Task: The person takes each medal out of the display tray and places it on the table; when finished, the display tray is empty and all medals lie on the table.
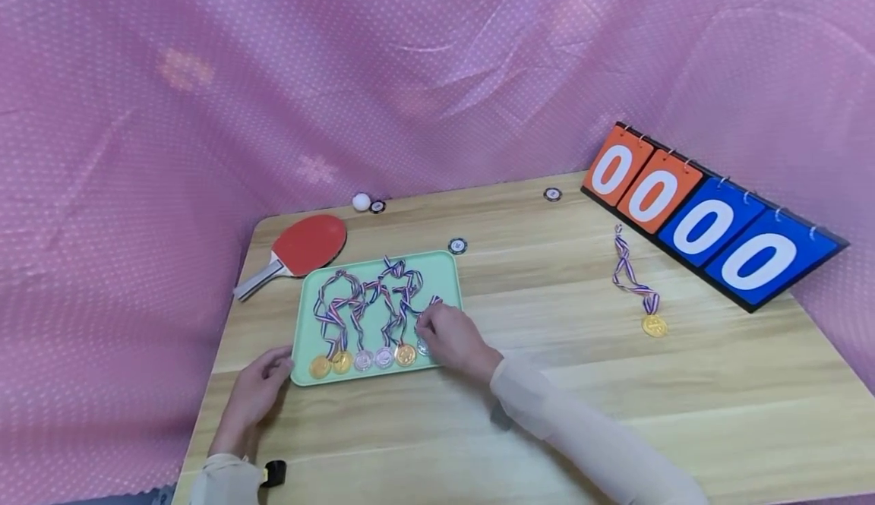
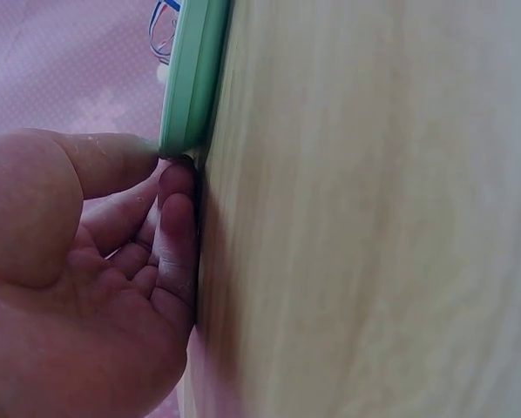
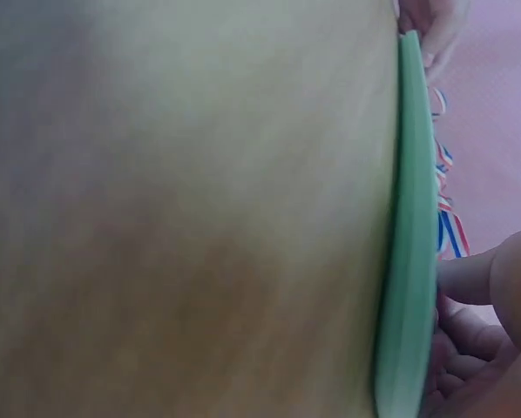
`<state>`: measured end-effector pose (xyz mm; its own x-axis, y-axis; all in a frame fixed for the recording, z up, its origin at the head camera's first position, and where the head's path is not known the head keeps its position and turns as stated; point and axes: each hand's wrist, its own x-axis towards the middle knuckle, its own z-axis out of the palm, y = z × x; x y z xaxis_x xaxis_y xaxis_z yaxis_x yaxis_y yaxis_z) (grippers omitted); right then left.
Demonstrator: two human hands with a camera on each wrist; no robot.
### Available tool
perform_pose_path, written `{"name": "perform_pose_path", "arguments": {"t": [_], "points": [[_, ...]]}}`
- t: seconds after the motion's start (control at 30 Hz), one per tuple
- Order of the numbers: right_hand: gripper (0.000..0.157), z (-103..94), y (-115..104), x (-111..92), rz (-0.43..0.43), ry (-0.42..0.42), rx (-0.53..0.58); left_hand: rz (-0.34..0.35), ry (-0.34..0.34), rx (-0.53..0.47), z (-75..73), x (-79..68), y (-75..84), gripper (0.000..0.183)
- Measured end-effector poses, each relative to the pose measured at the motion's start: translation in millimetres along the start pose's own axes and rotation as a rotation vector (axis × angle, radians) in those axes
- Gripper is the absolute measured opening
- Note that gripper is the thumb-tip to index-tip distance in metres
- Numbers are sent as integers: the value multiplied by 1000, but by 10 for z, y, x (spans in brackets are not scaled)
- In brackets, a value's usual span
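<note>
A light green tray (image 1: 376, 262) lies on the table with several gold and silver medals on striped ribbons in it. My left hand (image 1: 256, 385) is at the tray's near left corner; in the left wrist view the thumb (image 2: 121, 161) touches the rim and the curled fingers sit low against the corner. Over the tray's right end, my right hand (image 1: 454, 338) has bent fingers on a silver medal (image 1: 422, 348), whose ribbon shows beyond the knuckles. The tray wall hides the right fingertips in the right wrist view.
A red table tennis bat (image 1: 311, 245), a white ball (image 1: 361, 201) and poker chips (image 1: 457, 246) lie behind the tray. A gold medal (image 1: 654, 326) with its ribbon stretched out lies right, before a flip scoreboard (image 1: 697, 224). A pink curtain (image 1: 437, 72) hangs behind.
</note>
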<state>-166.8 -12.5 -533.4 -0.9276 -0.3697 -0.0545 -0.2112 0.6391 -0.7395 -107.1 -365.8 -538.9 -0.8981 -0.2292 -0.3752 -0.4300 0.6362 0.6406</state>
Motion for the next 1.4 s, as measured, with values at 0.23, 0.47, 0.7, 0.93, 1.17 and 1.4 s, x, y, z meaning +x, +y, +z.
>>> {"name": "perform_pose_path", "arguments": {"t": [0.23, 0.47, 0.7, 0.93, 1.17, 1.4], "points": [[8, -118, -63, 2, 22, -48, 39, -17, 13, -25, 8, -19, -30, 54], [5, -407, -217, -19, 11, -102, 179, -4, 26, -9, 13, -26, -43, 51], [4, -910, -351, -57, -6, -90, 283, 6, 27, -15, 22, -16, -30, 52], [8, -1513, -427, -122, -5, -36, 352, 26, 31, 5, 13, 6, -19, 52], [18, -2011, -340, -84, 32, 23, 346, 30, 33, 9, 8, -38, -40, 51], [22, -2320, -220, 2, 74, 102, 246, 18, 34, -14, 40, -8, -32, 50]]}}
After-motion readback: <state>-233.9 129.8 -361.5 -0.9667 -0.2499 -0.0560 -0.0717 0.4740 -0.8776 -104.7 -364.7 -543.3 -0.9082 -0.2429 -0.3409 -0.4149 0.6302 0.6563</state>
